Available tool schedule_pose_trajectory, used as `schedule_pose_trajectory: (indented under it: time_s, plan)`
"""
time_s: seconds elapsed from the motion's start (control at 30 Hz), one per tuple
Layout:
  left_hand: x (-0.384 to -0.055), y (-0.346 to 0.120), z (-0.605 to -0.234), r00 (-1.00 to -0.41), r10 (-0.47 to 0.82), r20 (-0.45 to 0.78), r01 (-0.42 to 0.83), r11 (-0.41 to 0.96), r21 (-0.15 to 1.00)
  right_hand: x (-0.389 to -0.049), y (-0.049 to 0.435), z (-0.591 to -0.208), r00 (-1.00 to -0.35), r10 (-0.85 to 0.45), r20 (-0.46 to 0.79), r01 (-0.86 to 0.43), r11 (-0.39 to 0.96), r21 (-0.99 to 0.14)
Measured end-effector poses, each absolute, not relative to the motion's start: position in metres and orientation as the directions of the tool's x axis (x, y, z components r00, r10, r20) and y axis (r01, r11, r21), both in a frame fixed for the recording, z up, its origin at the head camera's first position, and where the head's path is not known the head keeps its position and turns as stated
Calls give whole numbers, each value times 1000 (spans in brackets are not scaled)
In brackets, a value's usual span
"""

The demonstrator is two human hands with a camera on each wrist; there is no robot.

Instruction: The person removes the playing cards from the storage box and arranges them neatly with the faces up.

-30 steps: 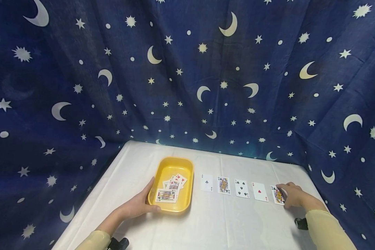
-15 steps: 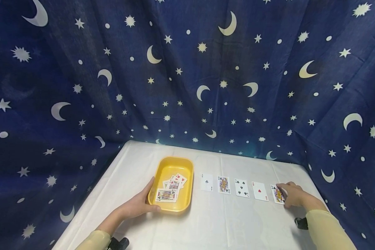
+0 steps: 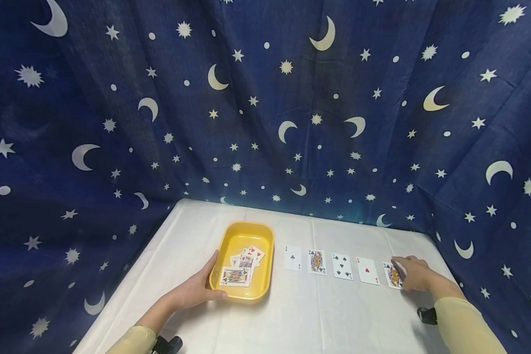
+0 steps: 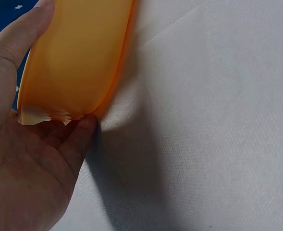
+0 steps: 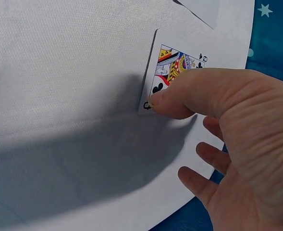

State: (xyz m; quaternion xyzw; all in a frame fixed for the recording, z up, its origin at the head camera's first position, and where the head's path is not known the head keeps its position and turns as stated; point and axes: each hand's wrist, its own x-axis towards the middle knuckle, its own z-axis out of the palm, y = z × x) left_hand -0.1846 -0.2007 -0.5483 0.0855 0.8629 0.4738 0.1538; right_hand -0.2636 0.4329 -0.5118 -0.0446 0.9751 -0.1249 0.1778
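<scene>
My left hand grips the near left corner of a yellow plastic tray, thumb along its front and fingers up its left side. Several playing cards lie face up in the tray, a face card on top. Over on the right, my right hand pinches a queen of clubs playing card at its right side. The right wrist view shows the thumb over one corner of that card, its index finger partly hidden, and the other fingers spread apart below.
To the left of the queen, several cards lie face up in a row: an ace of hearts, a spade card, a face card and an ace of clubs. A white cloth covers the table; a dark blue starry curtain hangs behind.
The right hand and the queen of clubs have shifted very slightly left. The left hand, tray and other cards have stayed in place.
</scene>
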Motion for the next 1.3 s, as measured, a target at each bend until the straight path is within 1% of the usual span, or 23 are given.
schedule_pose_trajectory:
  time_s: [0.17, 0.33, 0.53, 0.77, 1.1, 1.3]
  plan:
    - [-185, -200, -547, -938, 292, -187, 1, 540, 841, -264, 432, -508, -941, -146, -304, -62, 962, -267]
    - [-184, -200, -546, -938, 291, -188, 4, 550, 835, -265, 427, -507, -960, -178, -215, -109, 948, -299]
    - [-183, -199, -544, -938, 288, -195, -4, 553, 833, -267, 407, -503, -965, -224, -139, -170, 931, -324]
    - [-184, -199, -545, -939, 285, -194, -4, 554, 833, -270, 382, -501, -955, -290, -67, -258, 918, -301]
    - [-184, -200, -546, -937, 292, -191, -2, 542, 840, -276, 319, -489, -918, -395, 28, -386, 877, -286]
    - [-185, -200, -547, -937, 292, -191, -3, 542, 840, -276, 270, -482, -891, -452, 28, -442, 854, -276]
